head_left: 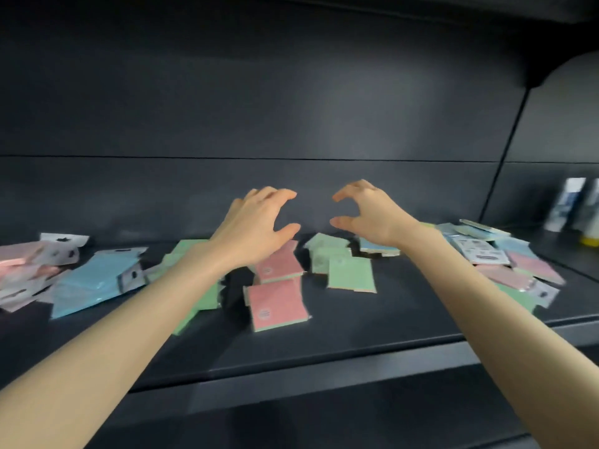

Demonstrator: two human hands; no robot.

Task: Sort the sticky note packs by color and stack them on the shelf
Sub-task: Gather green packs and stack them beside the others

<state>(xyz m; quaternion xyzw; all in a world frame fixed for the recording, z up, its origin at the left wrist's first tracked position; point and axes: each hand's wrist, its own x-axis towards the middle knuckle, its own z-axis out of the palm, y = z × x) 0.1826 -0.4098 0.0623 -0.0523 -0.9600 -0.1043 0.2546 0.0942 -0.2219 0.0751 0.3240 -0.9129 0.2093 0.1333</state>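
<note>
Sticky note packs in flat square plastic wrappers (351, 273) lie scattered right along the dark grey metal shelf (324, 348). Two pink packs (275, 303) sit in the middle with pale green ones just beside them. Sky-blue packs (94, 280) are off to the left, and a mixed heap (512, 264) is at the far right. Over the middle, the left hand (256, 228) and the right hand (366, 215) hover, fingers spread wide and loosely curved, holding nothing.
</note>
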